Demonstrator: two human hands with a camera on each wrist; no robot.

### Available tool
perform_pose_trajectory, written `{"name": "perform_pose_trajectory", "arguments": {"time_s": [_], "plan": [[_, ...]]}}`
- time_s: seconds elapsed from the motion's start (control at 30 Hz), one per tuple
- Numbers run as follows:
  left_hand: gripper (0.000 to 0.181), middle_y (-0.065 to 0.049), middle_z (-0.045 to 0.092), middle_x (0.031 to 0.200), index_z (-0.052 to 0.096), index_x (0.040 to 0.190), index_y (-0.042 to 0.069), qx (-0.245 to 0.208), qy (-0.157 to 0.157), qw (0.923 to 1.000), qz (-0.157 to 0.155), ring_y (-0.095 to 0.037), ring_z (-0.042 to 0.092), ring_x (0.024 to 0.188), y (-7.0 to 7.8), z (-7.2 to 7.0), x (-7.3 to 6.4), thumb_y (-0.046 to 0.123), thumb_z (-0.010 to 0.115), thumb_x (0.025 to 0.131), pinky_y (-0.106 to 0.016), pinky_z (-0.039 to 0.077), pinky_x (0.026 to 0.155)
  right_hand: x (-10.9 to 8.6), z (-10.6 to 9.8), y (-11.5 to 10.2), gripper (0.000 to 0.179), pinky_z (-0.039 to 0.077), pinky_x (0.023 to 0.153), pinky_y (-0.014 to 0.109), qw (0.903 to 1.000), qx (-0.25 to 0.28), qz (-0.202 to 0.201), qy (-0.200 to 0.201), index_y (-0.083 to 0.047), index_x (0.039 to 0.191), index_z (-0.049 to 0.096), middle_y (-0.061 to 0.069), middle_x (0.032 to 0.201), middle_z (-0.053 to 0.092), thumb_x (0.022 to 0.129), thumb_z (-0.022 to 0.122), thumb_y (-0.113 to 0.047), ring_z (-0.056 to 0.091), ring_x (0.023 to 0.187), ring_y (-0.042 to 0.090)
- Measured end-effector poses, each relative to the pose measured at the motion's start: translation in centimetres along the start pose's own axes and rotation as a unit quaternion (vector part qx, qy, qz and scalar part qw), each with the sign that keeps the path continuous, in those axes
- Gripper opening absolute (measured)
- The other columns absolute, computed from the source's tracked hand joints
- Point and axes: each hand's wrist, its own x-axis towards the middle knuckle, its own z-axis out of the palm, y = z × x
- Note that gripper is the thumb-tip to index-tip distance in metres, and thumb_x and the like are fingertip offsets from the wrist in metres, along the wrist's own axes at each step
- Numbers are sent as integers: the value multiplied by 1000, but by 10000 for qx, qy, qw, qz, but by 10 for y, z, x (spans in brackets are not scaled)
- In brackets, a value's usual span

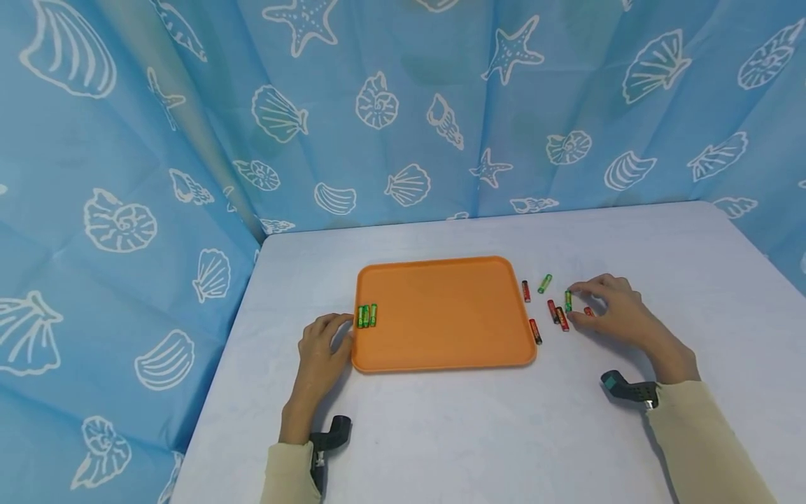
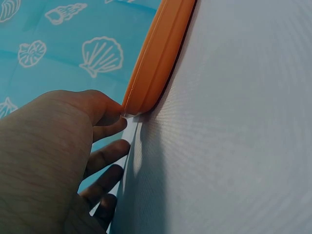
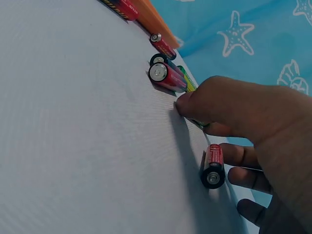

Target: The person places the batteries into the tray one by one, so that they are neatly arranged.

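My right hand (image 1: 620,315) pinches a green battery (image 1: 568,301) between thumb and forefinger, just above or on the table; the thumb hides most of it in the right wrist view. A red-and-black battery (image 3: 213,168) lies beneath that hand's other fingers. My left hand (image 1: 324,353) touches the left rim of an orange tray (image 1: 447,315) with thumb and forefinger, its other fingers loose. Three green batteries (image 1: 366,316) lie side by side in the tray, near its left edge.
Between tray and right hand lie another green battery (image 1: 545,283) and several red-and-black batteries (image 1: 562,319). Two of these, a red battery (image 1: 526,291) and a red battery (image 1: 535,331), lie close to the tray's right rim. A blue shell-patterned curtain (image 1: 390,140) borders the white table (image 1: 472,434).
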Motion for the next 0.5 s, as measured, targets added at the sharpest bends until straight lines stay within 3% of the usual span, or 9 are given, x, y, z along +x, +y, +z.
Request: {"name": "perform_pose_trajectory", "arguments": {"time_s": [0.3,0.5], "plan": [[33,-11,53,137,64,132,15,-54,25,10000,37,-36,37,133,-1,0,0,23,59,100,-59,22,108,2,1,-2,51,33,93,67,9998,-78,-54,190,-5,126,63,21,119,51,85,79,-31,39,114,43],[33,-12,53,137,64,131,15,4,45,10000,15,-37,36,134,-1,1,0,23,60,100,-60,21,108,-1,-4,-9,50,41,84,63,9989,38,-88,451,-4,125,62,18,113,52,87,78,-32,42,108,41]]}}
